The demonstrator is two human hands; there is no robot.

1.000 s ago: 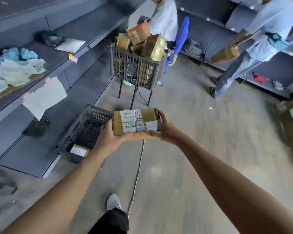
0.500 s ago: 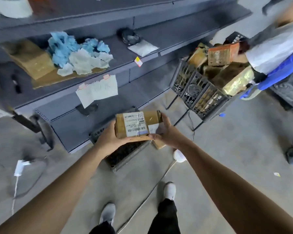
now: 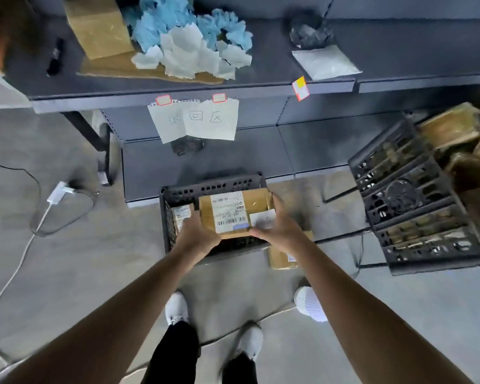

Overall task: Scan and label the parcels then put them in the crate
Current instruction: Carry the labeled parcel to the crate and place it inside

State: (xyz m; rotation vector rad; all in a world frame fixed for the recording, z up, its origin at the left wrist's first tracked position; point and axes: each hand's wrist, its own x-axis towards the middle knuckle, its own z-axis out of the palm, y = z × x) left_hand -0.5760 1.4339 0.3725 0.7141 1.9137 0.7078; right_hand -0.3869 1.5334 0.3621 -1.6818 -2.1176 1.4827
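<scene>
A brown cardboard parcel (image 3: 234, 210) with a white barcode label and a small white sticker is held level over a black plastic crate (image 3: 208, 187) on the floor. My left hand (image 3: 196, 235) grips its near left corner. My right hand (image 3: 279, 230) grips its near right edge, thumb on top. Another labelled parcel (image 3: 181, 217) lies inside the crate at the left. A further brown parcel (image 3: 284, 256) lies on the floor just right of the crate, partly hidden by my right wrist.
A second black crate (image 3: 410, 200) on a stand at the right is heaped with parcels. Dark shelving (image 3: 194, 90) behind carries crumpled blue and white paper, a cardboard box and hanging paper notes. A white cable (image 3: 25, 245) runs over the floor at left. My white shoes (image 3: 176, 307) are below.
My view has swung left and down toward the floor crate. Both hands have carried the parcel from in front of me to just above the crate's opening.
</scene>
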